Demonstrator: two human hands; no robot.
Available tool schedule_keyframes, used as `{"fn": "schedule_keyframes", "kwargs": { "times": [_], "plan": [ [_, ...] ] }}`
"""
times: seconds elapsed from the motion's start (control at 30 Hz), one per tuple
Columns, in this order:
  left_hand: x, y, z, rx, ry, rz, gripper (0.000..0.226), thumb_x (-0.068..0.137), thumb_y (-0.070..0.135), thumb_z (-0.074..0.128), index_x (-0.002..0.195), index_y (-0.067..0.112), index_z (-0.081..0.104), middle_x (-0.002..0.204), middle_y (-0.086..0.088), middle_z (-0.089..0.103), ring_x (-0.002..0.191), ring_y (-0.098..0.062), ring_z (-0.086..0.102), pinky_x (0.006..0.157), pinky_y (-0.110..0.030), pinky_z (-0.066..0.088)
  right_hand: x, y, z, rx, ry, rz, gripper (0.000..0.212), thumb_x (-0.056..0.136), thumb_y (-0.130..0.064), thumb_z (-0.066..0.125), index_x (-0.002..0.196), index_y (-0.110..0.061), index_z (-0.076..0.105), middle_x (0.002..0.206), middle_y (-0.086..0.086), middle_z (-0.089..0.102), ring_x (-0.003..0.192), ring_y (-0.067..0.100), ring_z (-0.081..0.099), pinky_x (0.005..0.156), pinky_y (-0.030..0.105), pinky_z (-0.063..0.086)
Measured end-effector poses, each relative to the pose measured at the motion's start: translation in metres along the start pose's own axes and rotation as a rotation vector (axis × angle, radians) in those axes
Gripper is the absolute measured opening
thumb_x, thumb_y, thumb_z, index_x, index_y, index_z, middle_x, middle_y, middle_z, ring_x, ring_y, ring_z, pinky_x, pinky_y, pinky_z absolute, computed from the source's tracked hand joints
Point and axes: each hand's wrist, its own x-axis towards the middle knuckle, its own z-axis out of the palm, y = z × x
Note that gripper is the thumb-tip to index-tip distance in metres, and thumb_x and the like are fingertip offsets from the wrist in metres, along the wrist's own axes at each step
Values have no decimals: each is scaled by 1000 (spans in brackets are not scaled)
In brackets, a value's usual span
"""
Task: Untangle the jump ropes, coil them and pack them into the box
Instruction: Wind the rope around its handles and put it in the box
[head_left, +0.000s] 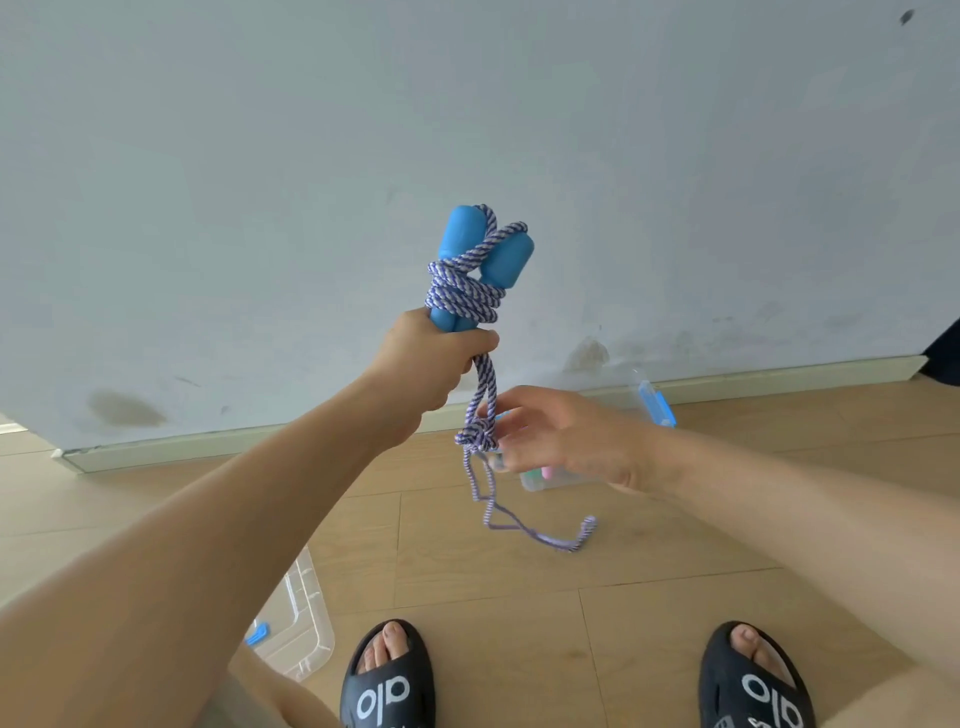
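Note:
My left hand (431, 358) grips the lower ends of two blue jump-rope handles (485, 260), held upright in front of the wall. A purple-and-white twisted rope (467, 291) is wound several times around the handles. More of it hangs below my fist to a knot (477, 436), and its tail dangles in loops (540, 535) above the floor. My right hand (561, 441) reaches in from the right with fingers spread, fingertips touching the rope at the knot. A clear plastic box (550, 480) with a blue latch (657, 402) stands on the floor behind my right hand, mostly hidden by it.
A clear plastic lid (304, 623) with a blue clip lies on the wooden floor at lower left, beside my left foot. Two black slippers (387, 680) are at the bottom. The pale wall and its skirting board (260, 434) run across the back.

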Motion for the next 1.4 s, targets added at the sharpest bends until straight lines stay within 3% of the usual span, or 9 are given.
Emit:
{"fn": "schedule_keyframes", "kwargs": {
  "times": [0.17, 0.4, 0.57, 0.7, 0.83, 1.0, 1.17, 1.3, 1.4],
  "plan": [
    [1, 0, -3, 18, 28, -11, 23, 83, 19, 72, 76, 15, 50, 57, 2, 46, 46, -14, 33, 43, -23, 25, 4, -2, 7, 5, 175, -84, 14, 89, -22, 74, 98, -14, 67, 90, 1, 72, 68, 2, 61, 55, 11, 44],
    [3, -3, -10, 34, 57, -6, 21, 84, 19, 71, 78, 16, 51, 61, 1, 46, 46, -14, 32, 42, -22, 25, 8, -8, -1, 311, 135, 15, 7, 92, -14, 66, 91, -8, 62, 88, 10, 64, 84, 22, 60, 90, 36, 55],
    [4, -5, -11, 90, 74, 5, 20, 81, 22, 73, 77, 15, 54, 63, 0, 50, 48, -15, 36, 44, -23, 28, 6, -10, -7, 417, 173, 58, 5, 96, -10, 57, 92, -9, 54, 83, 19, 65, 70, 34, 66, 81, 47, 55],
    [4, -7, -11, 107, 78, 10, 20, 81, 22, 73, 77, 16, 54, 63, -1, 50, 49, -16, 36, 45, -23, 29, 1, -13, -11, 384, 131, 73, 7, 96, -6, 53, 102, -7, 58, 75, 12, 66, 63, 26, 64, 58, 34, 51],
    [8, -9, -16, 112, 116, 17, 19, 80, 22, 72, 79, 15, 55, 66, -3, 49, 51, -17, 35, 48, -25, 28, -6, -16, -18, 438, 9, 74, 9, 95, -2, 54, 100, -7, 61, 82, 11, 69, 71, 20, 68, 61, 28, 53],
    [11, -12, -17, 132, 132, 15, 20, 80, 25, 72, 78, 16, 55, 70, -5, 49, 54, -19, 36, 52, -27, 29, -3, -11, -20, 389, -54, 53, 16, 90, 2, 55, 100, -5, 65, 76, 6, 58, 55, 15, 48, 69, 33, 32],
    [15, -18, -21, 186, 147, -5, 19, 81, 25, 71, 79, 16, 54, 73, -5, 50, 56, -20, 36, 52, -28, 30, -2, -11, -26, 355, -97, 108, 14, 83, -21, 62, 80, -17, 49, 69, 0, 37, 58, 16, 23, 57, 26, 20],
    [23, -22, -39, 154, 199, -57, 16, 81, 20, 69, 80, 15, 54, 69, -5, 47, 50, -18, 33, 46, -25, 27, -10, -4, -35, 117, 28, 142, 12, 96, -25, 59, 89, -16, 55, 63, -3, 39, 50, 13, 17, 37, 19, 21],
    [27, -24, -49, 110, 261, -71, 14, 83, 18, 67, 84, 15, 53, 69, -3, 45, 52, -17, 32, 47, -25, 26, -14, 12, -51, -430, 32, 236, 23, 100, -31, 48, 88, -15, 61, 57, -1, 44, 42, 13, 29, 41, 19, 24]
  ]
}}
